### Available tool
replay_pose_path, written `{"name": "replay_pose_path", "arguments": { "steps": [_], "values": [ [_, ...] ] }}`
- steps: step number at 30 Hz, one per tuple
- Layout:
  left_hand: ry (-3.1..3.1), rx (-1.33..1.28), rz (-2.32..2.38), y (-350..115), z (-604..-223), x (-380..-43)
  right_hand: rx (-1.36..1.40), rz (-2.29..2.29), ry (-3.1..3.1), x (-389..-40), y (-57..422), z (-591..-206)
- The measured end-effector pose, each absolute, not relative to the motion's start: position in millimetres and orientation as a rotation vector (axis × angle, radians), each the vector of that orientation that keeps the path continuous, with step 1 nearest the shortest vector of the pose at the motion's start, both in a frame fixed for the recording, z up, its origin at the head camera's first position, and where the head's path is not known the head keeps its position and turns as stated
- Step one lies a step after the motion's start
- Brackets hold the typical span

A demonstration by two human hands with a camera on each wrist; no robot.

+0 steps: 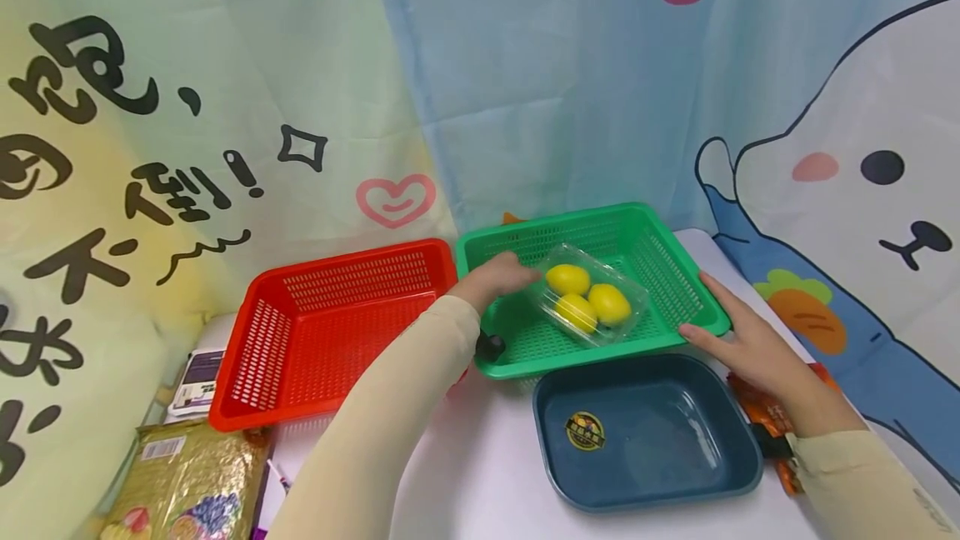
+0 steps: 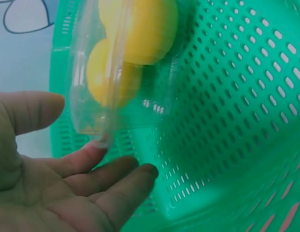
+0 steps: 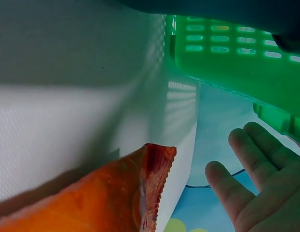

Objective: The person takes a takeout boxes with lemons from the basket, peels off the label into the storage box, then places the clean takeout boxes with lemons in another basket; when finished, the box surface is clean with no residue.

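Three lemons (image 1: 576, 312) lie in a clear plastic box (image 1: 633, 307) inside the green basket (image 1: 678, 261). My left hand (image 1: 501, 275) reaches over the basket's left part to the near end of the box. In the left wrist view, one fingertip meets the box's lip (image 2: 104, 140), while the thumb stands apart and the other fingers stretch out below. At the basket's right corner is my right hand (image 1: 757, 352), its thumb and fingertips right at the rim. The right wrist view shows its straight fingers (image 3: 254, 157) beside the basket's outer wall.
A red basket (image 1: 330, 348) stands left of the green one. In front is a dark blue pan (image 1: 645, 440), its black handle (image 1: 768, 442) toward the right arm. An orange packet (image 3: 101, 198) lies under that arm. A gold package (image 1: 180, 482) lies front left. Behind hangs a printed curtain (image 1: 510, 65).
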State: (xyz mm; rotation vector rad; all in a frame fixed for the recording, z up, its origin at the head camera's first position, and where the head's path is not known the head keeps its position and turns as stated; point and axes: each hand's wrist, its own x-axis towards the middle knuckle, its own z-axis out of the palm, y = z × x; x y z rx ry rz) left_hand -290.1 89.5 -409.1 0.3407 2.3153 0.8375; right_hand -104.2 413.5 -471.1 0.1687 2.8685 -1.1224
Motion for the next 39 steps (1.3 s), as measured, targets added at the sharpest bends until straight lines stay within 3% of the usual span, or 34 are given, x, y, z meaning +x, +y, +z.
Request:
{"name": "replay_pose_path", "arguments": {
  "steps": [11,23,39],
  "values": [
    [2.293,0.3,0.83,84.9,-409.0,-291.9,0.155,-1.127,2.873,-107.0,409.6,-472.7],
    [2.281,0.288,1.15,67.4,-379.3,-292.1,0.03,-1.027,2.898,-121.3,419.0,-474.0],
    [2.386,0.29,1.239,19.3,-346.0,-284.5,0.005,-0.638,3.051,-130.9,441.8,-441.6]
  ]
}}
